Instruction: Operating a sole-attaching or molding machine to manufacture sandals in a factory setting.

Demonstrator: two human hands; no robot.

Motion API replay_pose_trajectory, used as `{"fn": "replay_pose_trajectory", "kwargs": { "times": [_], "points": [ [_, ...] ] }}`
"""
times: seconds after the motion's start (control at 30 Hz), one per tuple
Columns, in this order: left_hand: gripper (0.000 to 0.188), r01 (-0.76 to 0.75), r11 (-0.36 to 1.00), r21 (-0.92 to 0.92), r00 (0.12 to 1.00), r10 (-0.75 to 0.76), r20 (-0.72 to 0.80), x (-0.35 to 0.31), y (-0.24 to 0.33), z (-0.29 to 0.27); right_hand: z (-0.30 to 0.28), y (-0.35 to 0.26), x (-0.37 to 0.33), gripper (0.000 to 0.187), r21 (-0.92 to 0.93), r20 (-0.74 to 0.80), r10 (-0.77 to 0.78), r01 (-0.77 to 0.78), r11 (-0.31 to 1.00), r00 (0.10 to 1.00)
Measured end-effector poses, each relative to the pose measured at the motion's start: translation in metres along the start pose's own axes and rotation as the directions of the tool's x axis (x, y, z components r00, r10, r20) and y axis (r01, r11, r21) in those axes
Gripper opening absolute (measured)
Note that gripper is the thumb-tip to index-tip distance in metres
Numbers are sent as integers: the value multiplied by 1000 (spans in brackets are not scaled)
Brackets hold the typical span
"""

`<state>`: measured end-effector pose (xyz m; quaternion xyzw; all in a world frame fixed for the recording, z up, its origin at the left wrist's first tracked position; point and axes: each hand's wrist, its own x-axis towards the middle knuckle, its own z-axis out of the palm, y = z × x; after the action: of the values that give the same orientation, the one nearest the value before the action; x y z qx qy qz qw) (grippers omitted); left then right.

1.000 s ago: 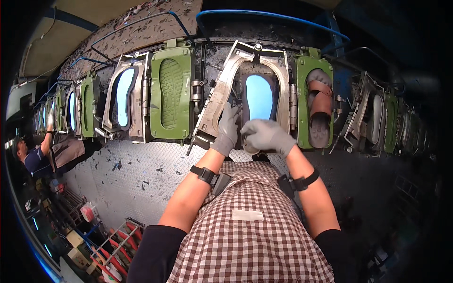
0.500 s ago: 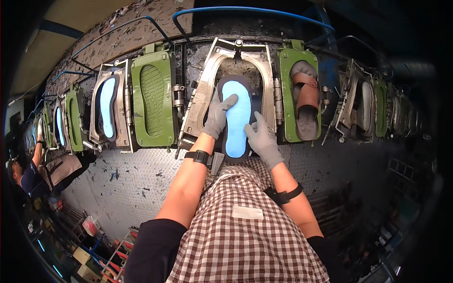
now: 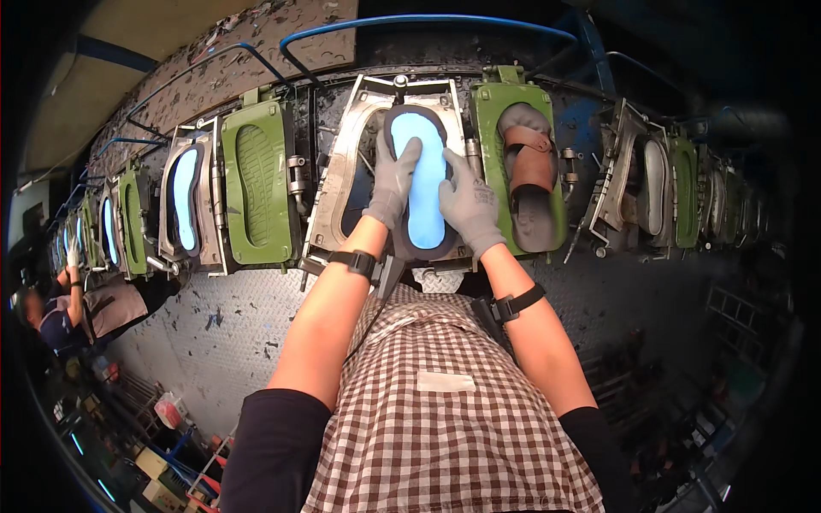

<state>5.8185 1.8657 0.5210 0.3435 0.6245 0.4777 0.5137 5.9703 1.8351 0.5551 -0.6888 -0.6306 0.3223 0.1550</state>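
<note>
A shoe sole (image 3: 425,184) with a dark rim and a light blue upper face is held upright, toe end away from me. My left hand (image 3: 394,181), in a grey glove, grips its left edge with the thumb lying on the blue face. The gloved right hand (image 3: 469,203) clasps the opposite edge, its fingers partly hidden behind the sole. Both hands are over an open metal mould frame (image 3: 349,128). Beside it on the right, a brown strapped sandal (image 3: 532,171) rests on a green mould plate (image 3: 487,103).
Left of me is a green plate (image 3: 254,184) with a tread-patterned hollow, then another mould holding a blue-faced sole (image 3: 185,198). Blue rails (image 3: 428,18) run behind the moulds. A person (image 3: 90,308) works at the far left. Scraps lie on the metal floor (image 3: 218,321).
Both hands have moved the sole away from me, farther over the metal frame. The view has shifted, so the moulds appear slightly farther left. The co-worker at the far left has moved their arm.
</note>
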Motion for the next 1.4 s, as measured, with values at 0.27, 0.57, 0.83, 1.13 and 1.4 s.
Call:
{"fn": "replay_pose_trajectory", "kwargs": {
  "times": [0.27, 0.57, 0.83, 1.13, 1.4],
  "points": [
    [98, -514, 497, 699, 857, 334, 393, -89, 11, 109, -114, 99, -58, 49, 182, -445, -189, 295, 938, 876],
    [63, -330, 943, 37, 871, 290, 396, -126, 65, 323, -231, 239, -88, 62, 842, -67, 341, -130, 524, 938],
    [91, 197, 958, 209, 876, -268, 401, -101, -31, 565, -380, 428, -69, 51, 679, -497, 454, 6, 734, 740],
    [57, 244, 948, -205, 927, -166, 336, -85, -76, 578, -439, 450, 48, 44, 255, -610, -24, 226, 940, 792],
    [52, -55, 993, 104, 911, 7, 413, -115, -87, 554, -398, 390, 66, 36, -311, 258, -374, 443, 841, 891]
  ]
}}
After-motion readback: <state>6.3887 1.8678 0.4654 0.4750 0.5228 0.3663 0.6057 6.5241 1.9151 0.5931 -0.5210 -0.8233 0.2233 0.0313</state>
